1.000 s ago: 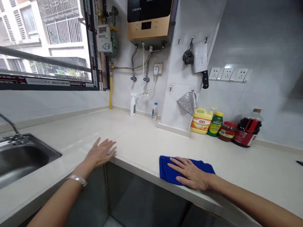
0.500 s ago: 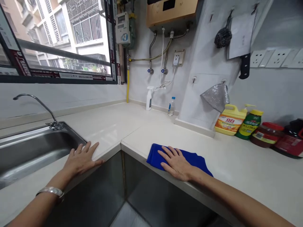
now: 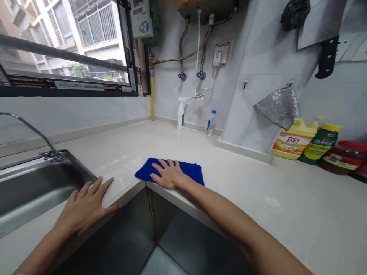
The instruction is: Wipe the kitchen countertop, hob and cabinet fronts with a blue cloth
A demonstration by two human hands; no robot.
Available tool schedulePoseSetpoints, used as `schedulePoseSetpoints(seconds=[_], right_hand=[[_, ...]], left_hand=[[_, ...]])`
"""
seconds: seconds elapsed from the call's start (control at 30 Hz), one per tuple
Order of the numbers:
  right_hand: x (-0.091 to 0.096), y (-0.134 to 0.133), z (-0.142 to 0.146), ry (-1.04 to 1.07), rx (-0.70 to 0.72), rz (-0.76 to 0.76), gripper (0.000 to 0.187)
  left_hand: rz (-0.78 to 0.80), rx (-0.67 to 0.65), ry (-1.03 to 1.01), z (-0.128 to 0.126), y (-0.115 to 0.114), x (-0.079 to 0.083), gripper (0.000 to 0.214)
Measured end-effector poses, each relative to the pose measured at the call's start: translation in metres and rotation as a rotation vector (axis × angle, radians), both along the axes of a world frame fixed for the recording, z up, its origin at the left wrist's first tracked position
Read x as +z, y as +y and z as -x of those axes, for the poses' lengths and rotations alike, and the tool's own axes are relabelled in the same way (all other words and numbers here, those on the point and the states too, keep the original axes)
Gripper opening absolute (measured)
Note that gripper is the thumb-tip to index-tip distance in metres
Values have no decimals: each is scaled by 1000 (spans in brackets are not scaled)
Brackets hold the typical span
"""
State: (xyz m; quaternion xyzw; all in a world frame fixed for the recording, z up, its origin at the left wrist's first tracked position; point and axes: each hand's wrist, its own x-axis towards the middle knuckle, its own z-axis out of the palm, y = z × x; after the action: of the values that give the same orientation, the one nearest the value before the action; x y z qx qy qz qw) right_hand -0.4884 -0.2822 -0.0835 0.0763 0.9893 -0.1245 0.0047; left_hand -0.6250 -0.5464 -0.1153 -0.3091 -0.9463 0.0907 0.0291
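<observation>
A blue cloth (image 3: 190, 172) lies flat on the white countertop (image 3: 246, 191), close to its inner corner. Spread over the cloth, my right hand (image 3: 169, 173) presses down on it with the fingers stretched out. My left hand (image 3: 86, 206) rests on the counter's front edge beside the sink, fingers apart and nothing held. The steel sink (image 3: 43, 191) lies just beyond and to the left of it, with a curved faucet (image 3: 43, 133) at its back.
Toward the back corner stand a white spray bottle (image 3: 181, 114) and a clear bottle with a blue cap (image 3: 211, 124). At right are a yellow detergent jug (image 3: 294, 141), a green bottle (image 3: 321, 143) and a red-lidded jar (image 3: 342, 158). A cleaver (image 3: 325, 46) hangs above.
My right hand has slid the blue cloth leftward along the counter to the corner. My left hand stays by the sink. The view has shifted a little lower and closer.
</observation>
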Motion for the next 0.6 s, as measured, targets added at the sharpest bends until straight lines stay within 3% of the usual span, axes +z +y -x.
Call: schedulePoseSetpoints(seconds=[0.23,0.5,0.6], right_hand=[[1,48,37,8,-75,12,81],[-1,132,47,10,-232,-40,77],[-3,167,39,8,-322,-44,76]], left_hand=[[37,9,42,18,-6,-11,114],[-109,-110,233,61,-30,-57,103],[-168,-142,228,67,-36,-64,99]])
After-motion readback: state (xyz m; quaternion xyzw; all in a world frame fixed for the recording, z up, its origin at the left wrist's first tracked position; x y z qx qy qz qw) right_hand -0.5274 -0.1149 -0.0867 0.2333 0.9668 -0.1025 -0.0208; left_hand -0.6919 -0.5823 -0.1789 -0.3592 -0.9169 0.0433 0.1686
